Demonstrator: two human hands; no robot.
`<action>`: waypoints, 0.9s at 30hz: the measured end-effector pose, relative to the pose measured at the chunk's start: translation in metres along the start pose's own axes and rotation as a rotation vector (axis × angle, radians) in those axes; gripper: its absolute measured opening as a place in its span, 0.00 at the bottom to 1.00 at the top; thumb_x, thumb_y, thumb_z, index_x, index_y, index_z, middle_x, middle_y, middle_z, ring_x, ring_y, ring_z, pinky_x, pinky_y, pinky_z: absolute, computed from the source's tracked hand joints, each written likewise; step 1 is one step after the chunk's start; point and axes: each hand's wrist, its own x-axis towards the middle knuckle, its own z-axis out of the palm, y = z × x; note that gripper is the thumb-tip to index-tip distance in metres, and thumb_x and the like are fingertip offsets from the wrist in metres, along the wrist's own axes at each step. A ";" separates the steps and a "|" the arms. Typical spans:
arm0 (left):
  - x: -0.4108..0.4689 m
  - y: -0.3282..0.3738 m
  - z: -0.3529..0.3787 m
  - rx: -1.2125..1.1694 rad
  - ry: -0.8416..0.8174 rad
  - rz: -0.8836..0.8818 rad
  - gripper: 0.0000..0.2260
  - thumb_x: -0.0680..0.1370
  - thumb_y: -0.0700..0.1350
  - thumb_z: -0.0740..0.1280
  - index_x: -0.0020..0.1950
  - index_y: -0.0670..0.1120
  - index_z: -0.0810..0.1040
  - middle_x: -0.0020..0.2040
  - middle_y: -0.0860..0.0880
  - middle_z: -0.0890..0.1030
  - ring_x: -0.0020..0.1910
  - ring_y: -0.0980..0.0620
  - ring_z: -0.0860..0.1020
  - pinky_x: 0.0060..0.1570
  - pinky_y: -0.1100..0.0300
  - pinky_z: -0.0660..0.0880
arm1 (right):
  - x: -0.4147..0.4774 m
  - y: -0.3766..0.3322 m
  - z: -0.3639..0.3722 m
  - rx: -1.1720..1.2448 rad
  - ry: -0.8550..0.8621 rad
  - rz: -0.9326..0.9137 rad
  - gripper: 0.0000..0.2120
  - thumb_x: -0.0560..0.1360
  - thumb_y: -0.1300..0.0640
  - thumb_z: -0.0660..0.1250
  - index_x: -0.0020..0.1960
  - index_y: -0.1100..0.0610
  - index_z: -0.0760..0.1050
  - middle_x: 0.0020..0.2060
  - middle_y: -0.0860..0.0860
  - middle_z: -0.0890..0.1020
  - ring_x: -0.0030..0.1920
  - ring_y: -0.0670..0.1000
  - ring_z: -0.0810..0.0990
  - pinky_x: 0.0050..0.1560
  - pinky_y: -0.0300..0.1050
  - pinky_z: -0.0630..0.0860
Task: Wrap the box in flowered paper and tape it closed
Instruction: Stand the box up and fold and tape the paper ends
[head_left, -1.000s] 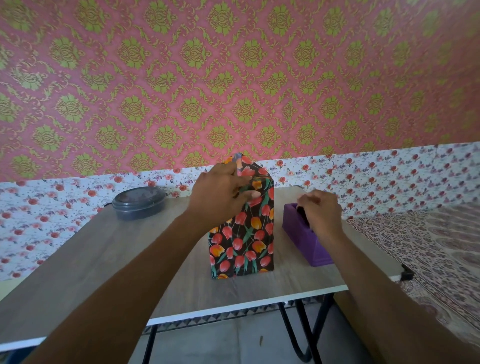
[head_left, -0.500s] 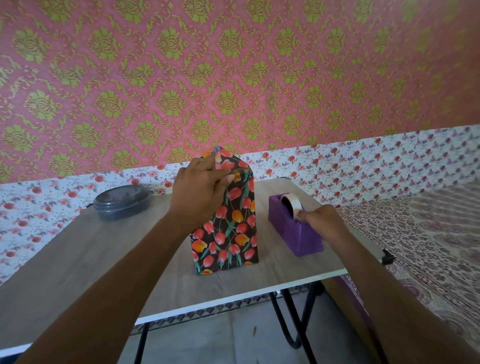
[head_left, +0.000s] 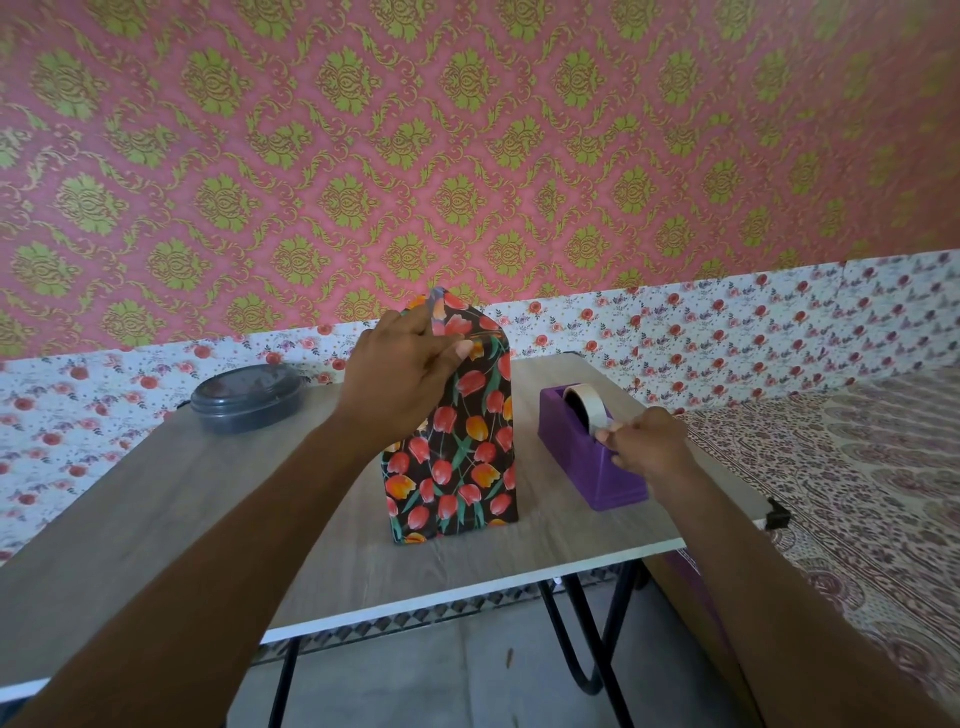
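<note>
Wrapped box (head_left: 457, 441), upright: left hand (head_left: 400, 374) pinches its top fold; right of it, right hand (head_left: 644, 441) pinches tape (head_left: 587, 405) at purple dispenser (head_left: 576, 460).

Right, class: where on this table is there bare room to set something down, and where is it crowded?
Bare tabletop lies left of the wrapped box, between the lidded container and the near edge, under the left forearm. Crowded: the narrow gap between box and tape dispenser, beside the right hand.

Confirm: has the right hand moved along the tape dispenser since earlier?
Yes. The right hand drew back from over the tape roll to the near end of the purple tape dispenser.
</note>
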 end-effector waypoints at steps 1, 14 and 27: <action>0.000 0.000 0.000 0.001 -0.001 0.000 0.20 0.83 0.55 0.60 0.46 0.43 0.84 0.42 0.53 0.65 0.40 0.49 0.68 0.39 0.56 0.66 | 0.000 0.002 0.001 0.015 0.004 0.005 0.24 0.64 0.49 0.82 0.50 0.62 0.79 0.59 0.60 0.79 0.44 0.57 0.84 0.29 0.37 0.79; -0.002 0.002 -0.004 -0.025 -0.040 -0.035 0.18 0.83 0.53 0.63 0.43 0.43 0.83 0.40 0.46 0.72 0.41 0.48 0.68 0.38 0.58 0.62 | -0.051 0.005 -0.003 0.643 0.128 0.163 0.03 0.76 0.68 0.66 0.43 0.67 0.76 0.39 0.58 0.79 0.38 0.54 0.80 0.45 0.52 0.84; 0.000 -0.009 -0.010 -0.106 -0.084 -0.034 0.18 0.84 0.52 0.53 0.57 0.46 0.80 0.46 0.49 0.79 0.45 0.48 0.75 0.39 0.53 0.71 | -0.085 0.034 0.020 0.384 0.286 -0.170 0.07 0.76 0.62 0.72 0.39 0.58 0.84 0.38 0.57 0.84 0.38 0.51 0.81 0.45 0.47 0.76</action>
